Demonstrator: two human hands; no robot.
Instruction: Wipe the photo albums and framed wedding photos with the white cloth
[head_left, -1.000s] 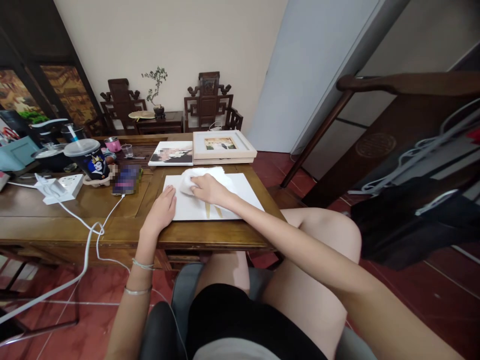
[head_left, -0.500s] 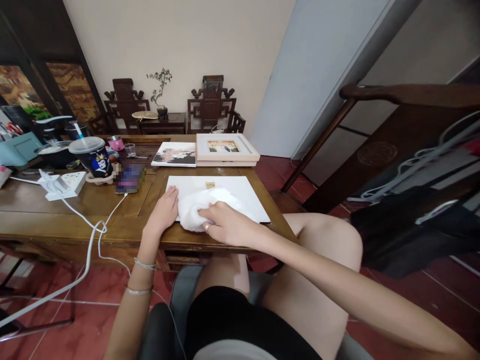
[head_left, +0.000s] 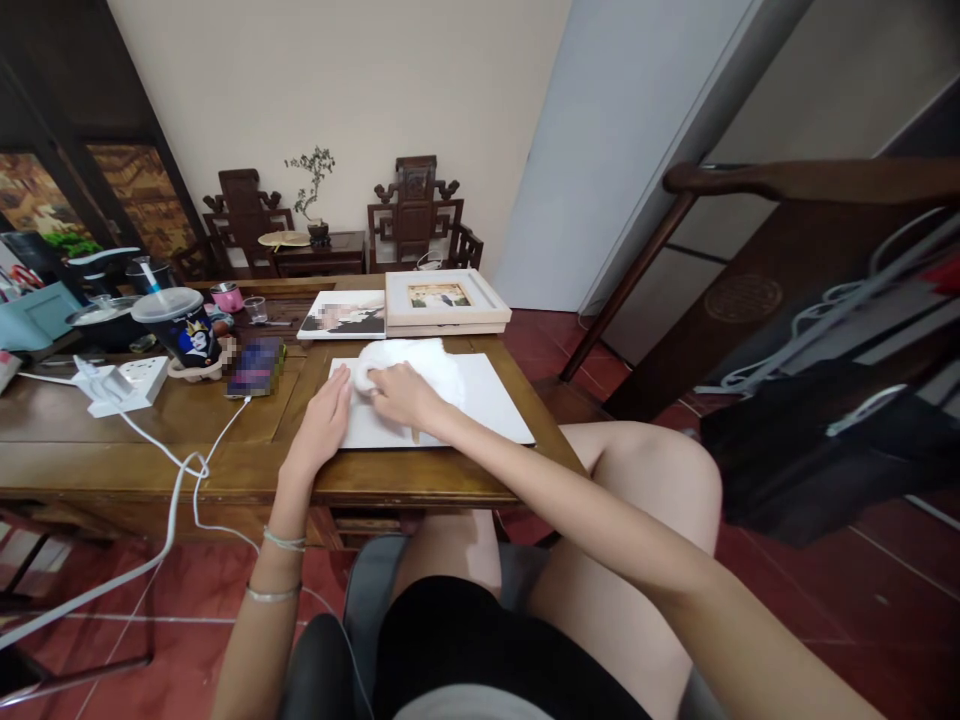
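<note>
A flat white panel (head_left: 487,405) lies on the wooden table (head_left: 187,440) in front of me. My right hand (head_left: 401,393) presses a crumpled white cloth (head_left: 416,360) onto the far left part of the panel. My left hand (head_left: 324,425) rests flat on the panel's left edge, fingers together, touching the cloth's side. Small tan marks show on the panel just below my right wrist.
Behind the panel lie a framed photo (head_left: 444,297) and a printed picture (head_left: 343,314). To the left are a phone (head_left: 255,366) on a white cable, a dark lidded cup (head_left: 180,325), and a white power strip (head_left: 124,382). A dark wooden chair (head_left: 787,260) stands right.
My right hand has pushed the cloth from the panel's near edge up to its far left part. My left hand has stayed on the left edge.
</note>
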